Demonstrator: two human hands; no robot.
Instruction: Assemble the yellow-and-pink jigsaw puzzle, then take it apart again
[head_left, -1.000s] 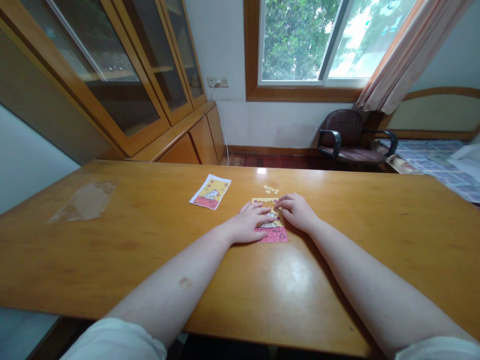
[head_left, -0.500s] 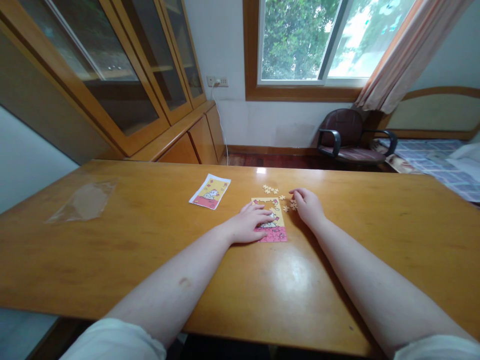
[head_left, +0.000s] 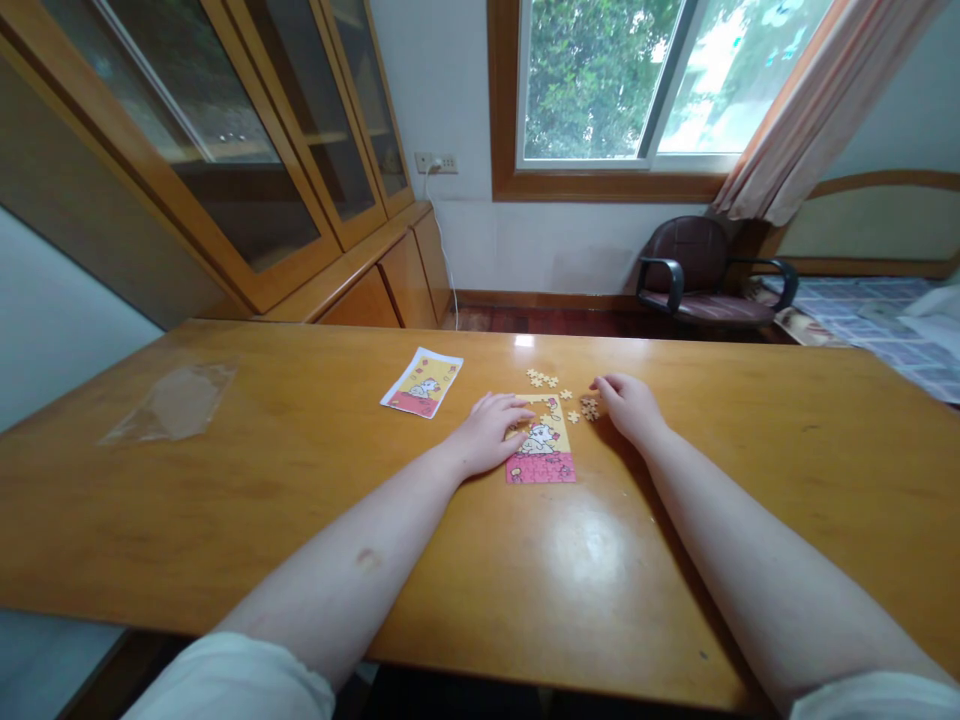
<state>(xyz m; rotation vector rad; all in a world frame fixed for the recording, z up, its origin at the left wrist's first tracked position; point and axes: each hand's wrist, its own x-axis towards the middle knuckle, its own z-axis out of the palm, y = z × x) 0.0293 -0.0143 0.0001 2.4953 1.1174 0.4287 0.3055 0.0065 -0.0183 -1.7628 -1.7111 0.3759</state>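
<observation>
A small pink and yellow jigsaw puzzle lies on the wooden table, mostly put together. My left hand rests flat at its upper left corner with fingers stretched out over the edge. My right hand lies just right of the puzzle, fingers curled beside a few loose pieces. More loose pieces sit just beyond the puzzle's top edge.
A printed reference card with the same picture lies left of the puzzle. A clear plastic bag sits at the table's far left. Beyond the table are a wooden cabinet, a dark office chair and a window.
My right hand left the puzzle's top and moved right to the loose pieces. My left hand slid up and left, uncovering more of the puzzle picture.
</observation>
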